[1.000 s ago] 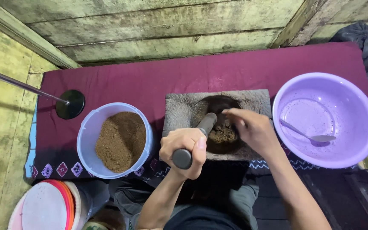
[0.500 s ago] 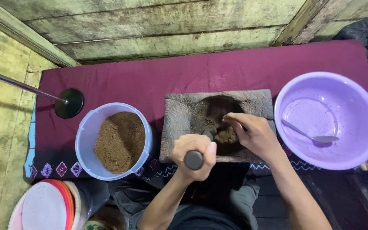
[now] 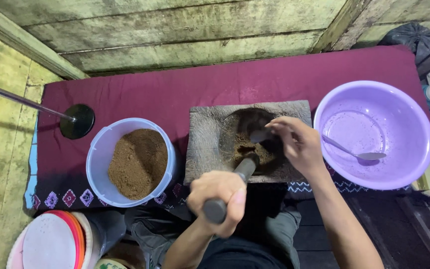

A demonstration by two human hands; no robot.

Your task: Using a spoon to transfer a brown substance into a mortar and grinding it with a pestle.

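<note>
Left hand (image 3: 220, 197) clenched round the pestle (image 3: 235, 184), I see its long axis run up-right from my fist into the stone mortar (image 3: 205, 139). Right hand (image 3: 299, 144) pinches a spoon (image 3: 261, 135) over the brown paste (image 3: 247, 149), nearer it.

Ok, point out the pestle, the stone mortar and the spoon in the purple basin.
pestle (image 3: 245, 168), head view, on its shaft above the grinding end.
stone mortar (image 3: 202, 144), head view, on its flat left slab.
spoon (image 3: 369, 156), head view, on its bowl.
</note>
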